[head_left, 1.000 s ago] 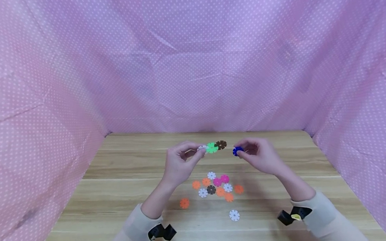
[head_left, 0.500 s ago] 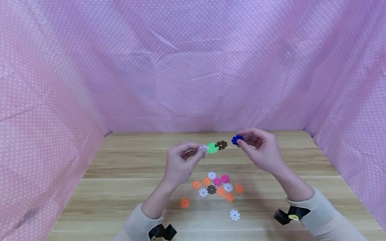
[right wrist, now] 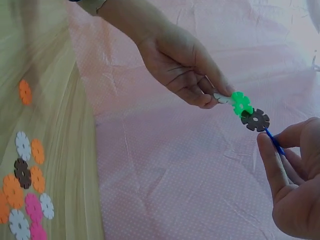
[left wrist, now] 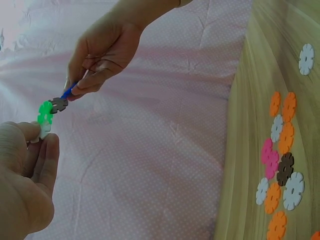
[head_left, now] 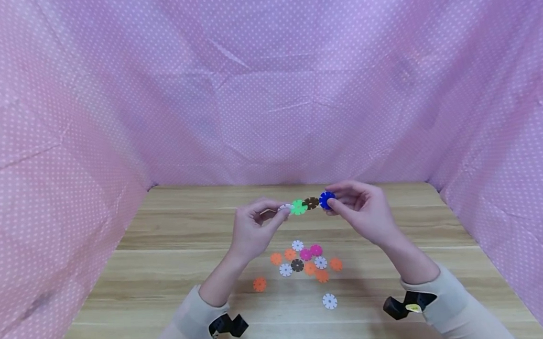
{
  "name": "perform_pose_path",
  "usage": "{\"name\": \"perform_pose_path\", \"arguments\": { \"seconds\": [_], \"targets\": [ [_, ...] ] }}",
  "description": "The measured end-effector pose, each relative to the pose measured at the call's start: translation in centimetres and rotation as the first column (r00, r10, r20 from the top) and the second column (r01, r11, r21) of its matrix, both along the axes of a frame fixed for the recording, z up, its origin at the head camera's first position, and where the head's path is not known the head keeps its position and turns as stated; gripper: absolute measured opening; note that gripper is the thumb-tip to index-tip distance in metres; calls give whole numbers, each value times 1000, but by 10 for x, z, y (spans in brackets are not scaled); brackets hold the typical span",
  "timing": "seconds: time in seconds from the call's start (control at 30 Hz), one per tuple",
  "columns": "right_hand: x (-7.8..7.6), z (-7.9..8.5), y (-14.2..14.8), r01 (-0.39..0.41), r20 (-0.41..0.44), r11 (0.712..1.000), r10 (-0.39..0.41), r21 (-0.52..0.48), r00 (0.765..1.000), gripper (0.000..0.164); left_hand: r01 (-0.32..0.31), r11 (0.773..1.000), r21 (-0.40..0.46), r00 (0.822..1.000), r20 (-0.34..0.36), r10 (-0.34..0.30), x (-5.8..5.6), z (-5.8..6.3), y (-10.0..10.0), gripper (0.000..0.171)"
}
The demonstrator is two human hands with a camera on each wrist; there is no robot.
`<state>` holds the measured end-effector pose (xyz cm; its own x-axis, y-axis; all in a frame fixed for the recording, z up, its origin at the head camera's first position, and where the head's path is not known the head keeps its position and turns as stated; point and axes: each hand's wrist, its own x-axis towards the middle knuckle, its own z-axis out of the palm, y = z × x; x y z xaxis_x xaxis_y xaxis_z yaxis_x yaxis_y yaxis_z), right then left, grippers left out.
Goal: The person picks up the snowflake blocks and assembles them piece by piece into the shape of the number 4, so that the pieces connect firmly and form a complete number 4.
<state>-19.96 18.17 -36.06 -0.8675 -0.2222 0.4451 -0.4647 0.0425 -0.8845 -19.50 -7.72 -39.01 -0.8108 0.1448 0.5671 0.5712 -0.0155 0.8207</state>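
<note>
My left hand [head_left: 252, 228] pinches a white notched disc [right wrist: 223, 98] at the end of a short chain of interlocking discs. A green disc [head_left: 298, 207] is joined to the white one, and a brown disc [head_left: 310, 203] to the green. Between thumb and fingers my right hand [head_left: 368, 212] holds a blue disc [head_left: 327, 200]. Its edge meets the brown disc's free rim in the right wrist view; whether the slots interlock I cannot tell. Both hands are raised above the table.
Loose discs lie on the wooden table [head_left: 166, 282] below the hands: several orange ones [head_left: 259, 284], several white ones [head_left: 329, 301], two pink [head_left: 316, 250] and a dark brown one [head_left: 297, 265]. Pink dotted cloth [head_left: 267, 112] encloses the back and sides.
My right hand first rose with the blue disc, then moved left, bringing it up to the brown disc. The left hand and its chain have stayed almost still.
</note>
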Motion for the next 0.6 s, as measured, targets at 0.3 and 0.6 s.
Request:
{"name": "perform_pose_path", "arguments": {
  "seconds": [0.3,0.6],
  "targets": [
    [1,5,-1,5,233,1000,-1,-17,973,30,-12,1000,-19,1000,-20,11,0,-2,0,9],
    [-1,7,-1,3,291,1000,-10,24,957,33,1,999,-32,998,-65,-3,-2,-5,0,7]
  ]
}}
